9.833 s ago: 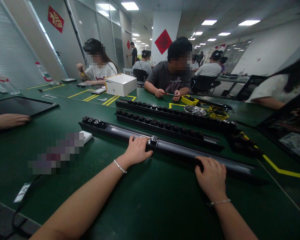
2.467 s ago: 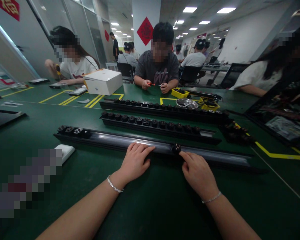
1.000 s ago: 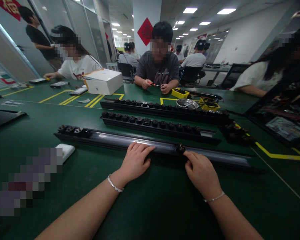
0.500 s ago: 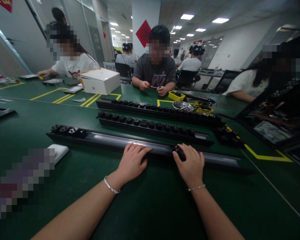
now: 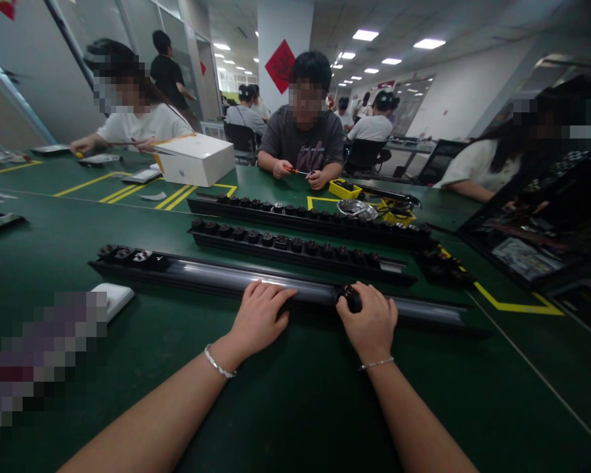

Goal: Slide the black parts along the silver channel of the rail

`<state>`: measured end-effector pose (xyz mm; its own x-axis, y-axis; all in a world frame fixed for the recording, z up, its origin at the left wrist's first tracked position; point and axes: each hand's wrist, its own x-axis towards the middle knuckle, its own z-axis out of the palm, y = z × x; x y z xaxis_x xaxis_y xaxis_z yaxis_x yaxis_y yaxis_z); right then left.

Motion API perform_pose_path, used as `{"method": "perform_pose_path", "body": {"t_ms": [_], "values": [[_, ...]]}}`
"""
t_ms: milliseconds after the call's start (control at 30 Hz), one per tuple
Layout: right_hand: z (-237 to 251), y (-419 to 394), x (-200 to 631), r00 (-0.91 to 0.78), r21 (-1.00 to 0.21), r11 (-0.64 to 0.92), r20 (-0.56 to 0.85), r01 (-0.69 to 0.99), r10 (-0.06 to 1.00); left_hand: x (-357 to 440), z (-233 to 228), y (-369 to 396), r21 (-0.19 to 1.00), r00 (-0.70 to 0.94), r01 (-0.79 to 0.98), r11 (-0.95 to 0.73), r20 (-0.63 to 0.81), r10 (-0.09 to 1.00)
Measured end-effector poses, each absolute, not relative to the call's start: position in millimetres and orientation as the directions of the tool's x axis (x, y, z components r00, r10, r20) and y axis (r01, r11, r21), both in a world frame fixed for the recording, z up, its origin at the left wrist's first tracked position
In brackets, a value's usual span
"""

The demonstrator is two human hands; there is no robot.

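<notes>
A long black channel (image 5: 217,270) lies across the green table before me, with a few black socket-like modules (image 5: 123,252) seated at its left end. My left hand (image 5: 260,314) rests at its near edge, open, fingers stretched over the channel and thumb apart. Further right, my right hand (image 5: 369,318) is closed around a dark rounded socket module (image 5: 350,299) set in the channel. The underside of that module is hidden. Behind lie a second channel (image 5: 398,268) and a third channel (image 5: 204,202), both lined with several similar modules.
Across the table a co-worker (image 5: 303,141) holds a red-handled screwdriver. A white box (image 5: 201,161), yellow bins (image 5: 345,189) and a metal bowl (image 5: 357,209) stand toward the back. A white-ended object (image 5: 115,299), mostly pixelated, lies at left; dark equipment (image 5: 536,230) stands at right.
My right hand has shifted slightly left with the module along the channel. My left hand stays in place. In the background, a person in black has come into clearer view.
</notes>
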<state>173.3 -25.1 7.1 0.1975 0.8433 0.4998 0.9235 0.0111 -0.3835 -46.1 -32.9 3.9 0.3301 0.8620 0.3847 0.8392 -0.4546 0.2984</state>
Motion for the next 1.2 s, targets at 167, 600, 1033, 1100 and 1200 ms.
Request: {"method": "perform_pose_path", "body": {"t_ms": [167, 600, 1033, 1100, 1200], "values": [[4.4, -22.8, 175.7, 0.211, -0.384, 0.007, 0.523, 0.923, 0.826, -46.7, 3.7, -33.1, 0.295, 0.331, 0.841, -0.454, 0.384, 0.862], [0.2, -20.7, 181.5, 0.2, -0.369, 0.021, 0.549, 0.929, 0.811, -48.0, 3.8, -33.7, 0.294, 0.333, 0.841, -0.454, 0.38, 0.863], [3.6, -21.4, 183.8, 0.175, -0.361, 0.021, 0.5, 0.932, 0.848, -47.4, 3.9, -33.9, 0.292, 0.335, 0.842, -0.454, 0.376, 0.864], [3.1, -21.0, 185.3, 0.182, -0.36, 0.012, 0.501, 0.933, 0.846, -47.7, 4.1, -34.1, 0.292, 0.337, 0.84, -0.456, 0.379, 0.862], [3.1, -20.9, 187.7, 0.206, -0.367, -0.01, 0.5, 0.93, 0.841, -47.8, 4.5, -34.3, 0.292, 0.339, 0.839, -0.459, 0.378, 0.861]]}}
